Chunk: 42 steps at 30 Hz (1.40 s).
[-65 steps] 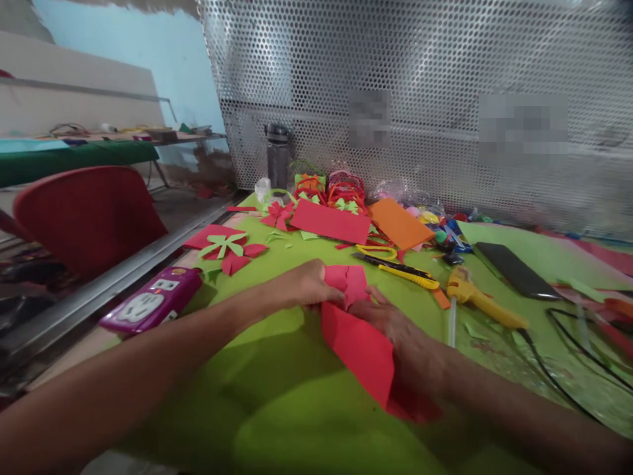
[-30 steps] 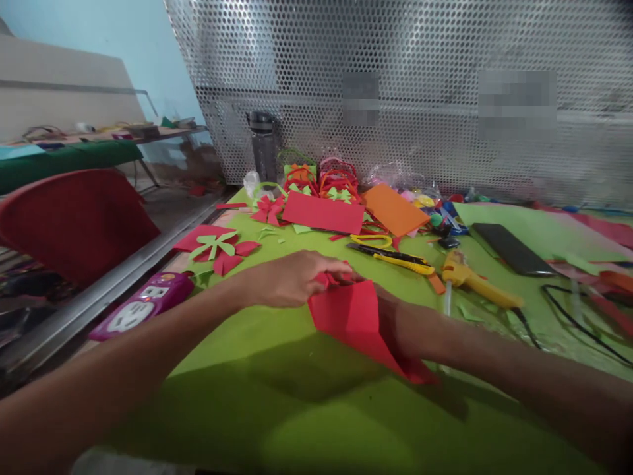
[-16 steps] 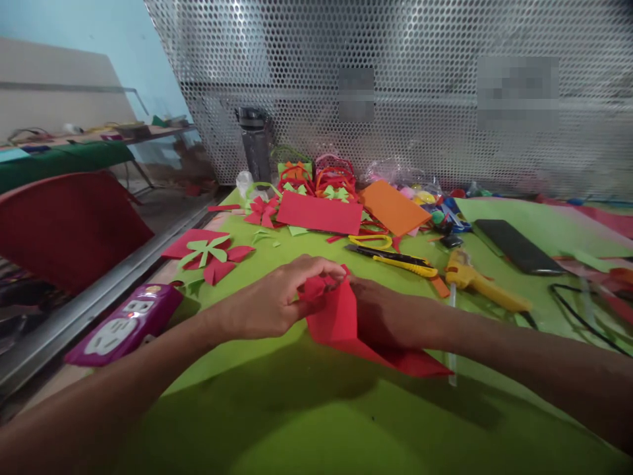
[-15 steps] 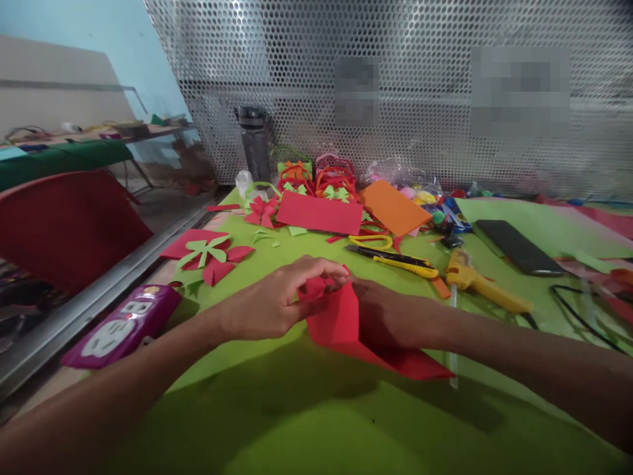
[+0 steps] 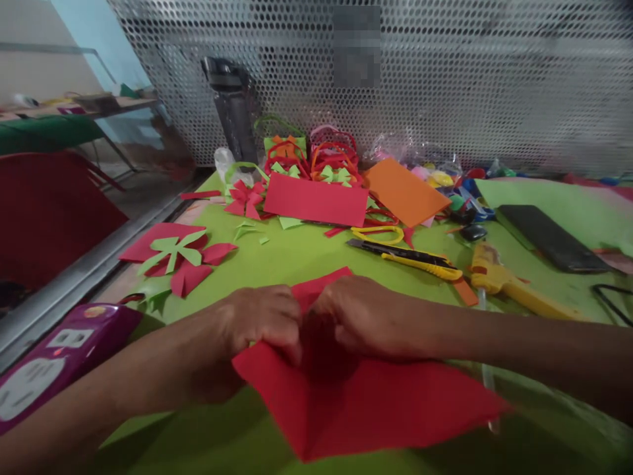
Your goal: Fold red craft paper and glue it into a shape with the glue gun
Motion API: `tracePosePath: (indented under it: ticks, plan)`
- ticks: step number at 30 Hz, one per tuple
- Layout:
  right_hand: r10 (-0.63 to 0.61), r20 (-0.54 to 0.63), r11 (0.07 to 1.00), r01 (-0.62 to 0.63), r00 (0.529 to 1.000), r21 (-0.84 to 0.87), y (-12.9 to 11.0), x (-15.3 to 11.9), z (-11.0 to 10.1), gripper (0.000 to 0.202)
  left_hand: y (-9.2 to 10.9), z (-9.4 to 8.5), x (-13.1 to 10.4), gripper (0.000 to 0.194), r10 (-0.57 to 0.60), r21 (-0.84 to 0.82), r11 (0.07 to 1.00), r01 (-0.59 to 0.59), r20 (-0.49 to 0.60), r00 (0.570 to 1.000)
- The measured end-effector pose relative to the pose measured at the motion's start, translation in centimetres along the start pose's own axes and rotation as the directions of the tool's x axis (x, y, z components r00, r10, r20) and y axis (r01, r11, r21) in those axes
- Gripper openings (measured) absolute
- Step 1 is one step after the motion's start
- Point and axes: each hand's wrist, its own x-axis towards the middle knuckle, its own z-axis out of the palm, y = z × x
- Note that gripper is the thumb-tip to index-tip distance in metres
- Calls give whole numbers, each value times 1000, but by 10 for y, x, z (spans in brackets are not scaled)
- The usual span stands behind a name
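1. Left hand (image 5: 264,323) and right hand (image 5: 361,313) both pinch the red paper (image 5: 376,409); right fingertips are partly hidden.
2. This two-sided hold likely steadies the fold.
3. Knife (image 5: 420,261) and glue gun (image 5: 514,285) lie far right, presumably preserving working room.
4. Paper position: near centre, over the green table (image 5: 291,254).
5. Paper appearance: matte, creased toward its near corner, right flap spread.

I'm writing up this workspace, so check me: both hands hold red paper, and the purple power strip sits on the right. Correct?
Not quite: in the head view, the purple power strip lies on the left, not the right. The left hand and right hand do hold red paper.
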Motion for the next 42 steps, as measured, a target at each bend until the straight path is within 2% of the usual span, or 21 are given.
tracePosePath:
  ticks: [5, 8, 13, 17, 20, 26, 35, 40, 42]
  plan:
    - [1, -50, 997, -5, 999, -79, 5, 13, 2, 14, -20, 2, -4, 30, 62, 92, 994, -58, -34, 998]
    - [42, -17, 992, -44, 999, -120, 6, 20, 2, 10, -27, 1, -8, 27, 54, 143, 988, -49, -32, 998]
    - [138, 76, 977, -122, 988, -177, 0, 25, -6, 12, -26, 0, -11, 22, 30, 217, 976, -26, -16, 999]
    - [157, 106, 968, -131, 982, -216, -6, 25, -9, 11, -24, 1, -11, 19, 25, 247, 969, -23, -4, 1000]
    - [143, 116, 961, -110, 983, -252, -9, 26, -9, 8, -23, 1, -11, 25, -1, 246, 969, 8, -29, 1000]
    - [144, 148, 946, -92, 978, -311, -12, 29, -7, 10, -24, 1, -8, 28, 16, 234, 972, -5, -45, 999]
    - [137, 171, 943, -76, 976, -324, -16, 28, -10, 8, -16, 3, -7, 11, -18, 204, 978, 35, -85, 996]
    - [86, 94, 961, -58, 992, -271, -7, 28, -7, 12, -7, -2, -3, 13, -44, 111, 993, 44, -7, 999]
    - [75, 78, 968, -54, 994, -245, -5, 28, -7, 14, -7, -1, -1, 11, 21, 66, 998, -20, -19, 1000]
